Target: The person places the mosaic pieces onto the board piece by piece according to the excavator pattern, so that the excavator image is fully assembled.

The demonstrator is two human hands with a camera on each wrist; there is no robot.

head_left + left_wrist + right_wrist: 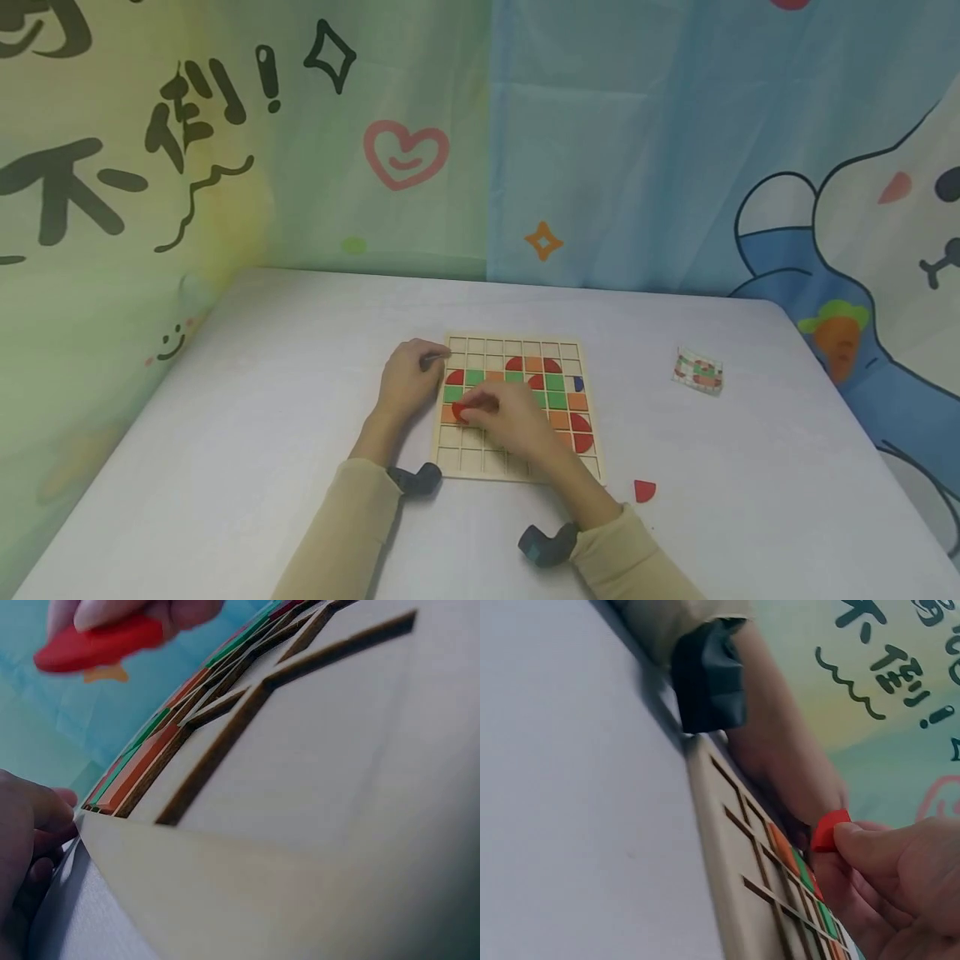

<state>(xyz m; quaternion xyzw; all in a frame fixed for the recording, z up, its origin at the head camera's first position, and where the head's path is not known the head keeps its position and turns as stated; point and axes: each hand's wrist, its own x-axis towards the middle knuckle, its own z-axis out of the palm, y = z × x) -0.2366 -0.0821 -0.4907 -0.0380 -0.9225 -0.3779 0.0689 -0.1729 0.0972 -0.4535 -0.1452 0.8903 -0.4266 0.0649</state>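
Right hand (pixel 517 421) fingers pinch a red piece (pixel 461 411) over the grid board (pixel 517 467); left hand (pixel 408 377) fingers, curled, touch the board's left edge. A spare red piece (pixel 644 491) lies on the bench (pixel 225 433), right of them.

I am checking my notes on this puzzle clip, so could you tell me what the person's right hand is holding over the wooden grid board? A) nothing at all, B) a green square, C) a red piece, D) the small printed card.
C: the right hand pinches a red piece between its fingertips above the wooden grid board, while the small printed card lies untouched on the table to the right.
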